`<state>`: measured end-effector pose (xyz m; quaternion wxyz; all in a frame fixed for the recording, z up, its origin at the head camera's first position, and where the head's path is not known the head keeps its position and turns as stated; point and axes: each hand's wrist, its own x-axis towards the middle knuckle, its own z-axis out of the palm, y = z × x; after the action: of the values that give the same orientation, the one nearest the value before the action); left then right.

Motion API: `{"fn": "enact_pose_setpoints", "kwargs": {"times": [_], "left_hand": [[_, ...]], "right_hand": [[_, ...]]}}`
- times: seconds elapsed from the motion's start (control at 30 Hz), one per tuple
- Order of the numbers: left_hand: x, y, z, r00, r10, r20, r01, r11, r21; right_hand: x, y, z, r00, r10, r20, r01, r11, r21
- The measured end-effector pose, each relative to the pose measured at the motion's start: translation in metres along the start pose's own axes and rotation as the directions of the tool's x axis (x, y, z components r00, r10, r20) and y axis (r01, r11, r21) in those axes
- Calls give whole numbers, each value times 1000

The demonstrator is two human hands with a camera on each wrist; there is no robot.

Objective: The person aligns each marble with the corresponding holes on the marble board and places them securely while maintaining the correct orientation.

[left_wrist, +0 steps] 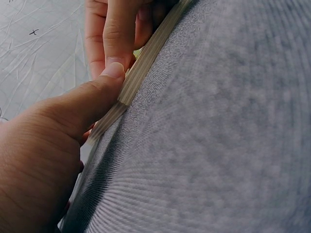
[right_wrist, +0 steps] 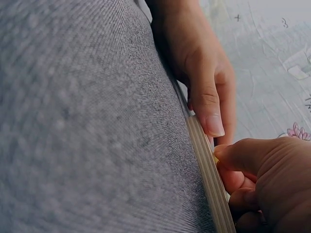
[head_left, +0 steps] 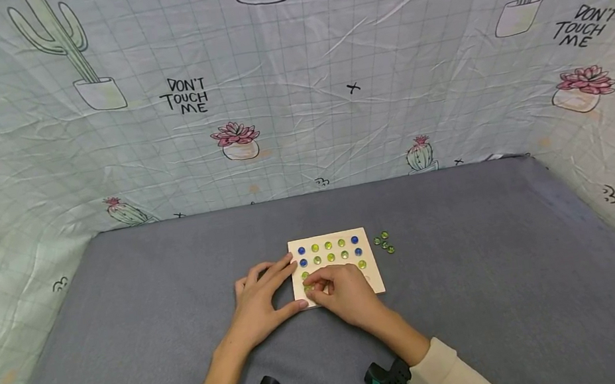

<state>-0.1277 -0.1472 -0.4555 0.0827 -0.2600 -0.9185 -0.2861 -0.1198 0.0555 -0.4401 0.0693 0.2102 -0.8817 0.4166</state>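
Observation:
A pale wooden board (head_left: 376, 280) lies flat on the grey cloth, its upper rows of round hollows filled with green glass beads (head_left: 328, 246) and blue glass beads (head_left: 354, 239). My left hand (head_left: 259, 304) rests along the board's left side, fingers spread toward its upper edge and the thumb at the near left corner. Over the lower part of the board, my right hand (head_left: 348, 293) pinches a green glass bead (right_wrist: 216, 159) between thumb and forefinger, right at the lower left hollow. That hand hides most of the two lower rows.
Several loose green beads (head_left: 385, 245) lie just right of the board. Grey cloth (head_left: 477, 272) covers the table. A patterned fabric sheet (head_left: 291, 87) hangs behind and along both sides.

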Motion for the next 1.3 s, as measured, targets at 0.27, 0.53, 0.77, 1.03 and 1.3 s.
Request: {"fn": "enact_pose_setpoints", "kwargs": {"times": [0.27,0.53,0.77,1.03,1.3], "left_hand": [[0,0,0,1000,5,-2,-5,1000,-1],[0,-1,0,1000,7,-3,-7,1000,3],[0,-1,1,1000,4,-3,-4,1000,-4],[1,-1,1,1000,-3,6,3,1000,-6],[0,-1,0,1000,-12,12,12,1000,-12]], "right_hand": [[0,0,0,1000,-1,0,1,1000,5],[0,1,-4,999,-6,41,5,1000,25],[0,4,-10,995,-19,96,15,999,49],[4,6,-28,997,20,78,-30,992,119],[5,14,-49,997,61,40,-65,990,128]]}}
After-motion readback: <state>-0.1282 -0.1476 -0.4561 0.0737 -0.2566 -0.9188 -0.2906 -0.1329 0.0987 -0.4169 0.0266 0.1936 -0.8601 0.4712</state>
